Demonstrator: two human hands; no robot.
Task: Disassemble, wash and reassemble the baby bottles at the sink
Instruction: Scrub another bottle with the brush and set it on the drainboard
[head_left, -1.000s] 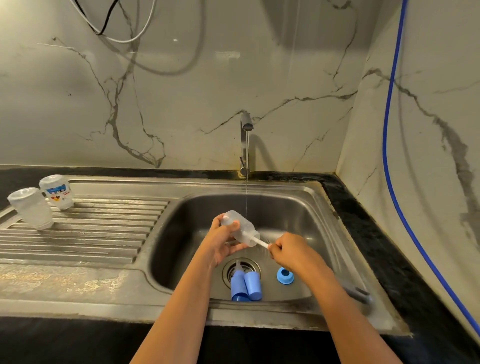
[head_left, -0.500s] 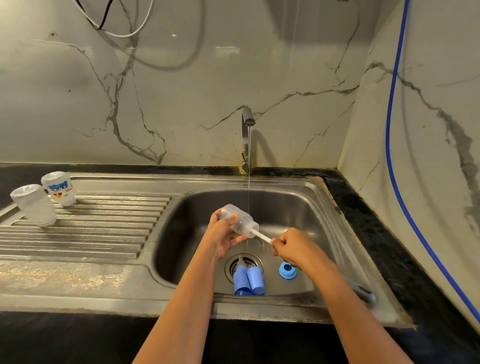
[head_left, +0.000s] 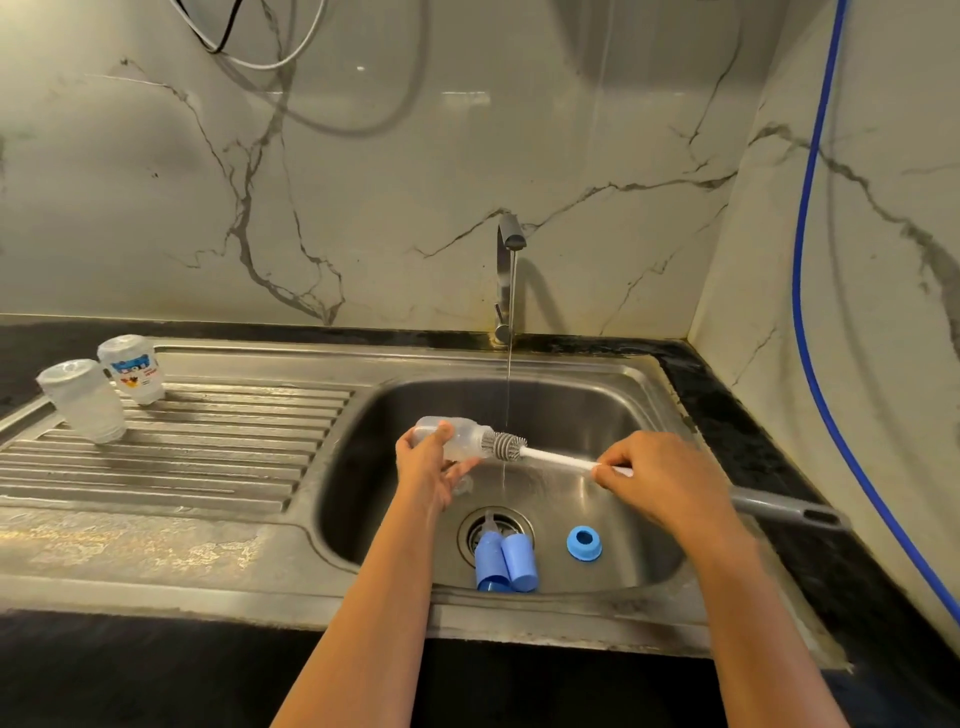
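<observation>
The left hand (head_left: 428, 470) holds a clear bottle (head_left: 460, 439) on its side over the sink (head_left: 597, 397), thumb on top and fingers curled beneath, with the mouth pointing right. The brush (head_left: 558, 459) lies in line with it: the grey bristle head sits at the mouth, most of it outside, and the white handle runs right to the right hand (head_left: 662, 480), which pinches it between thumb and fingers near the far end. Both hands are above the middle of the basin, well apart from each other.

Water (head_left: 509, 358) runs in a thin stream from the tap (head_left: 508, 236) and falls past the bristle head (whether it strikes the bristles or passes behind them I cannot tell).

On the basin floor, two blue caps (head_left: 506, 564) lie side by side, touching, at the near edge of the drain (head_left: 517, 519). A blue ring (head_left: 584, 543) stands to their right, apart from them, its opening facing up.

On the drainboard (head_left: 208, 449) at the far left, a plain bottle (head_left: 85, 402) and a printed bottle (head_left: 132, 374) stand mouth down, just beside each other.

A grey handle (head_left: 782, 508) rests on the sink's right rim behind the right wrist. A blue hose (head_left: 801, 260) hangs down the right wall.
</observation>
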